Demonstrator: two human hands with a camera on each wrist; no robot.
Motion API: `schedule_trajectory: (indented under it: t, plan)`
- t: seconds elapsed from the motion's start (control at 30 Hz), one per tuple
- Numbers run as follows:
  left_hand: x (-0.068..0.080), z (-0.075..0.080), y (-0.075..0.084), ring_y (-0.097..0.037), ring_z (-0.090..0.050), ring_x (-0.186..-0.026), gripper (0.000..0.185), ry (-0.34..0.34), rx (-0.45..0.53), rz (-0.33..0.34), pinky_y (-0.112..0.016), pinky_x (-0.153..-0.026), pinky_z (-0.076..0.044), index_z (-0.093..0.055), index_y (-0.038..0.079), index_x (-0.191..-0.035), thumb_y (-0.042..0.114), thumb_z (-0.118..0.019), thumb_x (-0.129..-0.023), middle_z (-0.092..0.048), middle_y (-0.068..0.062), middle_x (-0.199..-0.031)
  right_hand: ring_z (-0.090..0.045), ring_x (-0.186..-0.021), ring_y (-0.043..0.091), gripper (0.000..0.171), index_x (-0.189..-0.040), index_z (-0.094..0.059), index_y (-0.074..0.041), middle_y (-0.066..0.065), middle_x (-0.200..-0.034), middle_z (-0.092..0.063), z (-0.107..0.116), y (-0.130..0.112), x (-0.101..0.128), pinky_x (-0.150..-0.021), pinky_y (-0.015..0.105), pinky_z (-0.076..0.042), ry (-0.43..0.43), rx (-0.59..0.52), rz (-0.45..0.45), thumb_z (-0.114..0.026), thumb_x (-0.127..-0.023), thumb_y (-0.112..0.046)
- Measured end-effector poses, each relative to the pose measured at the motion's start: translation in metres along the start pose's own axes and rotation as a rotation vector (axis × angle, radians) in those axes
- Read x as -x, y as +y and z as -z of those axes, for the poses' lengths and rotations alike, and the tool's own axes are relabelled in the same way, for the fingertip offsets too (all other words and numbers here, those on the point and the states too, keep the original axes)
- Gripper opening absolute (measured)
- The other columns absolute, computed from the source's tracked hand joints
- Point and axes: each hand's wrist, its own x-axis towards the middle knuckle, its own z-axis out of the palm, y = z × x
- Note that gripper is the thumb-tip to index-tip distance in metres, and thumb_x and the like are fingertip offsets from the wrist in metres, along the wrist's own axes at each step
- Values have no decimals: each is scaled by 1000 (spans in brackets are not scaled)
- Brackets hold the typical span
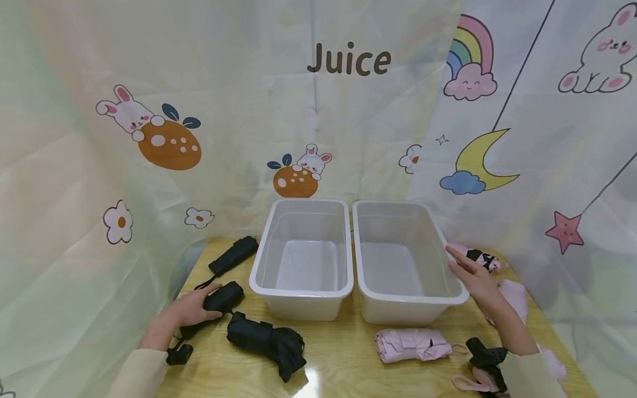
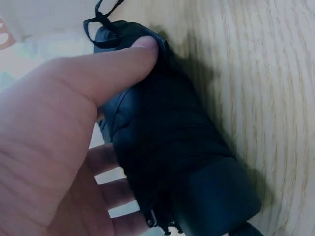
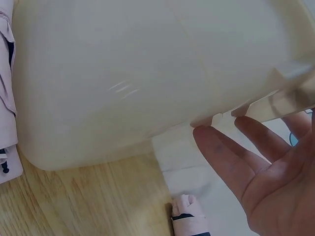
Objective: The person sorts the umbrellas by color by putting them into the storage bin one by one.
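My left hand (image 1: 193, 308) grips a black folded umbrella (image 1: 222, 298) at the table's left side. In the left wrist view the thumb lies across the umbrella (image 2: 162, 118), with the other fingers on its far side. Two more black folded umbrellas lie near it, one behind (image 1: 234, 255) and one in front (image 1: 266, 338). My right hand (image 1: 475, 279) is at the right edge of the right white bin (image 1: 413, 301), fingers extended. In the right wrist view its fingertips meet the bin's outer wall (image 3: 108, 88).
A second white bin (image 1: 303, 307) stands left of the first. A pink folded umbrella (image 1: 413, 345) lies in front of the right bin. More pink bundles (image 1: 513, 296) and a black-and-pink one (image 1: 485, 359) lie along the right side. A printed curtain (image 1: 239, 110) surrounds the table.
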Motion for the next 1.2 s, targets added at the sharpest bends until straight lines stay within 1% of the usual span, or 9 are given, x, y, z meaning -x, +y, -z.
schedule_trajectory:
  t: [0.17,0.37,0.57,0.7,0.83,0.97,1.03,1.13,1.2]
  plan:
    - [-5,-3,0,-42,-55,-114,84,18,36,-38,-56,-90,-44,-47,4,-142,43,-81,-76,-56,-22,-130,-23,-137,49,63,-157,-18,-21,24,-158,-11,0,0,0,-83,23,-45,-10,7,-20,-44,-103,-42]
    - [-16,0,-1,-38,-58,-108,79,63,74,-94,-53,-86,-46,-48,11,-142,33,-84,-75,-57,-20,-129,-17,-139,48,63,-157,-17,-26,20,-159,-7,4,-3,-2,-96,49,-41,-6,10,-29,-42,-103,-44]
    - [-26,5,-3,-34,-60,-101,78,62,112,-97,-48,-79,-49,-51,13,-141,34,-85,-74,-63,-17,-117,-22,-136,50,61,-157,-17,-29,23,-159,-8,9,-3,2,-81,23,-47,14,9,-52,-41,-103,-44]
    - [-27,9,-8,-35,-61,-101,77,94,110,-96,-48,-78,-50,-55,15,-140,35,-86,-72,-62,-24,-120,-20,-136,51,61,-157,-17,-29,23,-159,-7,10,-2,2,-77,16,-46,16,-10,-51,-42,-103,-43]
    - [-25,17,-13,-26,-60,-76,75,141,116,-86,-39,-67,-48,-58,20,-138,35,-87,-71,-67,-26,-98,-17,-137,51,60,-156,-18,-29,22,-159,-6,9,0,2,-76,14,-45,23,-24,-43,-42,-103,-42]
    - [-22,34,-10,-16,-44,-56,73,171,138,-95,-32,-55,-41,-58,20,-138,33,-87,-72,-64,-24,-76,-9,-139,49,59,-157,-18,-27,16,-160,-4,6,3,1,-77,12,-43,21,-53,-20,-43,-104,-39]
    - [-20,45,-6,-13,-43,-56,73,188,145,-119,-31,-55,-40,-57,16,-138,32,-86,-73,-67,-20,-86,-7,-140,48,59,-157,-19,-26,14,-161,-3,4,3,1,-78,11,-43,20,-68,-11,-43,-104,-38]
    - [-18,64,3,-15,-32,-50,74,185,147,-111,-32,-54,-37,-55,17,-140,32,-85,-74,-59,-12,-67,-8,-139,48,59,-156,-20,-27,13,-161,-5,1,3,0,-78,12,-44,23,-71,-9,-43,-104,-38]
    - [-17,77,7,-16,-43,-57,73,209,109,-134,-33,-61,-40,-56,17,-139,34,-85,-74,-68,-13,-84,-9,-139,49,59,-156,-20,-27,14,-161,-5,-1,2,-1,-78,12,-44,22,-68,-8,-43,-104,-39]
